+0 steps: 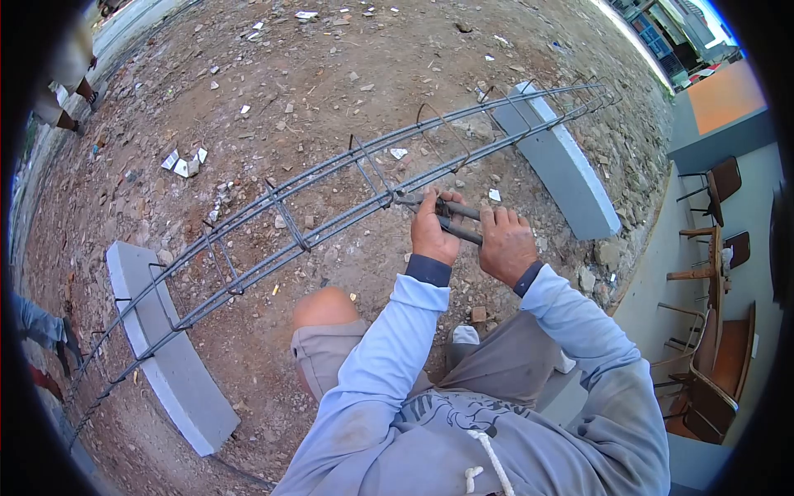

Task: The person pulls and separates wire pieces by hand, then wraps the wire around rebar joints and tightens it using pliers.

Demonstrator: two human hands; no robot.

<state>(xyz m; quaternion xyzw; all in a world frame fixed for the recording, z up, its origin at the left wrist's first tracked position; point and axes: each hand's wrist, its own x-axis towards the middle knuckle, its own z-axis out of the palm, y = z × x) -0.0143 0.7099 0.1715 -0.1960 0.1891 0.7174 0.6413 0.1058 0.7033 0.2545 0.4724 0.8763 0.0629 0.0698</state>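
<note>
A long steel rebar cage [337, 217] with bent stirrups runs diagonally across the ground in front of me. My right hand [506, 244] is closed round the long dark handles of a pair of pincers [460, 209]. My left hand [434, 227] is closed round the same tool closer to its head, and its fingers hide part of it. The jaws are at the near bars, by a stirrup corner. From here I cannot tell whether they bite on wire there.
Two grey concrete blocks [562, 169] [169, 355] support the cage off the rubble-strewn soil [273, 99]. Chairs [724, 190] and a wooden table [703, 273] stand on paving at right. Other people's legs [74, 103] and a sleeved arm [37, 322] show at left.
</note>
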